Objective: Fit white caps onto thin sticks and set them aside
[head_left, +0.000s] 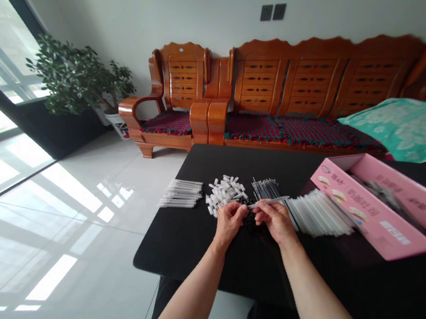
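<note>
Fingers of the left hand (229, 219) and right hand (276, 219) pinch one slim, whitish tube (279, 199); the smooth black table (170, 243) spreads leftward to rounded corner.

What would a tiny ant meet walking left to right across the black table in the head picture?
The row of whitish sticks → the pile of small white pieces → the bunch of thin dark rods → the pile of pale tubes → the open pink box.

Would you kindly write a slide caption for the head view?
Right hand holding a slim pale tube, left hand at its end, above a black table.
</note>
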Demonstrator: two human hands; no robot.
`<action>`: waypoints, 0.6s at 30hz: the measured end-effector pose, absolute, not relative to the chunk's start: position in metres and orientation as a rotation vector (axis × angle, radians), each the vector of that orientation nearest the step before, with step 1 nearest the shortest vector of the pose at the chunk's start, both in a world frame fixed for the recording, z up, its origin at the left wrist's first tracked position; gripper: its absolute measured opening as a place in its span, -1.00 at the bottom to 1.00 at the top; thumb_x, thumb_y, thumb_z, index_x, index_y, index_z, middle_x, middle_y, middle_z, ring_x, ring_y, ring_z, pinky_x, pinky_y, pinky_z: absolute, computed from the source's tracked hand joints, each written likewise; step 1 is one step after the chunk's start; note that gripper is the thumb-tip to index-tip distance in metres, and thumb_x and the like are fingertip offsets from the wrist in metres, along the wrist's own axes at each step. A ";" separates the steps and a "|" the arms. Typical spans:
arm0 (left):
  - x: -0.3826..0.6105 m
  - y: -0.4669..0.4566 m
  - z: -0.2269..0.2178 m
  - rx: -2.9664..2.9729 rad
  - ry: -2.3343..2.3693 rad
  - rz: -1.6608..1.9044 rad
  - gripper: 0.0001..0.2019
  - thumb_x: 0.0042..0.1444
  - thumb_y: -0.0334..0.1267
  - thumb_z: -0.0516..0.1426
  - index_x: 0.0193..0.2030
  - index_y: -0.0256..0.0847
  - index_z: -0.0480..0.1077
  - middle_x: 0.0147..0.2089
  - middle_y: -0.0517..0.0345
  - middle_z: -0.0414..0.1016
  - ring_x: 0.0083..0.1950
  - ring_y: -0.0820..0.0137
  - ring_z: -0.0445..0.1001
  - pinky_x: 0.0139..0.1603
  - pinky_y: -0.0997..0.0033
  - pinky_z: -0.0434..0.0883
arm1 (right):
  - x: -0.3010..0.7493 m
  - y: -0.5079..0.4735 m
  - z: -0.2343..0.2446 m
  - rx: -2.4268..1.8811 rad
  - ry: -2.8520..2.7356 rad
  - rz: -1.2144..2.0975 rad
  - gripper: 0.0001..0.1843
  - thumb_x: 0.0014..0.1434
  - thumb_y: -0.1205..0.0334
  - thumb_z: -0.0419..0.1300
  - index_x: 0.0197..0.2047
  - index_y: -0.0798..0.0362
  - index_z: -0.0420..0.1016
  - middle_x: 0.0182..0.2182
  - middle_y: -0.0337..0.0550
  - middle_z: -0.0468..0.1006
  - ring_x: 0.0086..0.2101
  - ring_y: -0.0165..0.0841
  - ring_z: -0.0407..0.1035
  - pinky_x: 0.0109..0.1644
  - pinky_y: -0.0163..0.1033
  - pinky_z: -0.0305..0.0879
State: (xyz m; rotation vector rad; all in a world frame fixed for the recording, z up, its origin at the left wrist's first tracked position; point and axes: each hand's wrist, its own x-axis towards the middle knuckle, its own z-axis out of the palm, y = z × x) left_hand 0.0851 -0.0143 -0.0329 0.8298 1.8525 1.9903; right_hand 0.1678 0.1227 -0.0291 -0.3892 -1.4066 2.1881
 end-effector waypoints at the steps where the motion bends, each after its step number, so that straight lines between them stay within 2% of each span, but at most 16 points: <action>1: 0.085 -0.014 -0.033 0.836 1.844 1.995 -0.58 0.17 0.04 0.15 -0.47 -0.32 0.42 -0.66 0.27 0.27 -0.64 0.60 0.21 -0.61 0.62 0.14 | 0.168 0.123 -0.029 -0.391 -1.405 2.187 -0.75 0.00 0.18 0.41 -0.29 0.15 0.57 -0.52 -0.12 0.62 -0.64 -0.40 0.45 -0.62 -0.35 0.42; 4: 0.084 -0.013 -0.036 0.811 1.793 2.030 -0.64 0.09 0.02 0.23 -0.37 -0.32 0.44 -0.63 0.27 0.30 -0.62 0.58 0.24 -0.61 0.61 0.18 | 0.168 0.123 -0.029 -0.395 -1.405 2.186 -0.75 0.00 0.18 0.41 -0.29 0.15 0.57 -0.51 -0.12 0.62 -0.64 -0.40 0.45 -0.62 -0.35 0.43; 8: 0.084 -0.013 -0.035 0.771 1.774 2.079 -0.61 0.04 0.01 0.27 -0.17 -0.31 0.46 -0.54 0.24 0.39 -0.60 0.55 0.28 -0.63 0.61 0.19 | 0.168 0.123 -0.029 -0.391 -1.408 2.186 -0.76 0.01 0.17 0.41 -0.28 0.14 0.57 -0.51 -0.13 0.62 -0.64 -0.40 0.45 -0.62 -0.36 0.42; 10: 0.085 -0.014 -0.032 0.789 1.825 2.053 -0.64 0.12 0.02 0.20 -0.26 -0.31 0.47 -0.59 0.25 0.35 -0.62 0.57 0.25 -0.62 0.62 0.16 | 0.168 0.123 -0.030 -0.387 -1.415 2.186 -0.76 0.01 0.17 0.41 -0.29 0.14 0.57 -0.52 -0.13 0.62 -0.64 -0.40 0.45 -0.62 -0.36 0.42; 13: 0.085 -0.015 -0.030 0.836 1.848 1.995 -0.59 0.18 0.02 0.14 -0.48 -0.32 0.42 -0.67 0.26 0.26 -0.64 0.59 0.20 -0.61 0.61 0.12 | 0.168 0.123 -0.030 -0.390 -1.413 2.186 -0.76 0.01 0.18 0.41 -0.29 0.14 0.57 -0.51 -0.13 0.62 -0.64 -0.40 0.45 -0.62 -0.36 0.42; 18: 0.084 -0.013 -0.033 0.811 1.789 2.033 -0.66 0.09 0.00 0.23 -0.37 -0.31 0.45 -0.63 0.28 0.31 -0.62 0.57 0.24 -0.58 0.60 0.17 | 0.168 0.123 -0.029 -0.392 -1.406 2.189 -0.76 0.00 0.17 0.41 -0.29 0.14 0.57 -0.52 -0.13 0.62 -0.64 -0.40 0.45 -0.63 -0.35 0.42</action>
